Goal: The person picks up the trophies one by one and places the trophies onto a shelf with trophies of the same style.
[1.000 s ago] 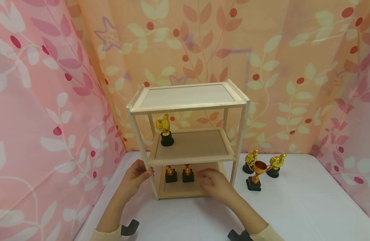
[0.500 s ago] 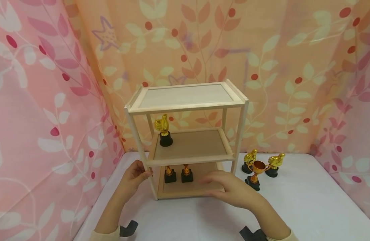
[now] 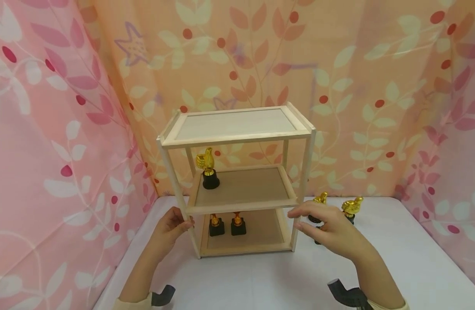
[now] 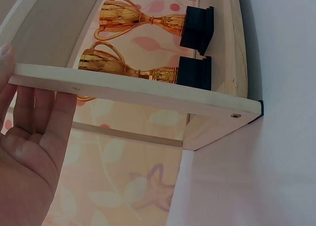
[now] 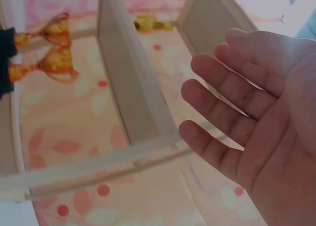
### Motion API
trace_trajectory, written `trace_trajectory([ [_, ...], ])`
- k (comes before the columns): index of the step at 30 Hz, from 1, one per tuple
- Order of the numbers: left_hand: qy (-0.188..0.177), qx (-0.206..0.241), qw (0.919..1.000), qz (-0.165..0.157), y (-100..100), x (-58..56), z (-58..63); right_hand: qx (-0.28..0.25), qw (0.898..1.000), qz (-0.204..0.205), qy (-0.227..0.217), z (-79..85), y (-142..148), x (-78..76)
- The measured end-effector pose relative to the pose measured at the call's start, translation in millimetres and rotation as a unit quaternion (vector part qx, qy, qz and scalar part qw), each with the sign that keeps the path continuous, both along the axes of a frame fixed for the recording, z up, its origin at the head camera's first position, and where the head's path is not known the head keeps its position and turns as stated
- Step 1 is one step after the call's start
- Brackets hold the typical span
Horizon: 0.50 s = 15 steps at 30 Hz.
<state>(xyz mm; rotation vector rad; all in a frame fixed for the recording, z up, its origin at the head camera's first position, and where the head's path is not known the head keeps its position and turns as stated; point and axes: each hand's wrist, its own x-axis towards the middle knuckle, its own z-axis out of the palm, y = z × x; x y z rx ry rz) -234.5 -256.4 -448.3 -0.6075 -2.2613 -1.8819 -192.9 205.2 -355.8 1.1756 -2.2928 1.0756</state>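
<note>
A three-tier wooden shelf stands on the table. My left hand grips its left front post, with the thumb on one side and the fingers behind. On the middle tier, at the left, is a gold thumbs-up trophy with a black base. Two gold cup trophies, one left of the other, stand on the bottom tier; the middle tier hides their tops in the head view. My right hand is empty, fingers loosely extended, overlapping the right front post in the head view.
Right of the shelf, two more thumbs-up trophies, one right of the other, stand on the white tablecloth. A cup trophy there is mostly hidden behind my right hand. Floral curtains enclose the back and sides.
My right hand has drawn back from beside the bottom-tier cups, moving right past the right front post. My left hand keeps its grip on the left post.
</note>
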Motion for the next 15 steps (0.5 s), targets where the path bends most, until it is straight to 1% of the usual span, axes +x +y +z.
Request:
trace_trajectory([
  [4, 0.0, -0.008, 1.0, 0.0, 0.1, 1.6, 0.6, -0.023, 1.0, -0.009, -0.004, 1.8, 15.5, -3.4],
  [9, 0.0, -0.014, 0.9999, 0.005, 0.4, 3.3, 2.6, -0.041, 0.998, -0.037, -0.002, 0.2, 35.3, -8.4],
  [12, -0.001, -0.016, 0.9999, 0.005, 0.6, 3.2, 3.4, -0.045, 0.996, -0.08, 0.01, -2.0, 46.1, -12.3],
  [15, -0.005, -0.017, 0.9998, 0.006, 0.5, 3.0, 2.6, -0.042, 0.99, -0.135, 0.016, -4.7, 55.3, -15.6],
])
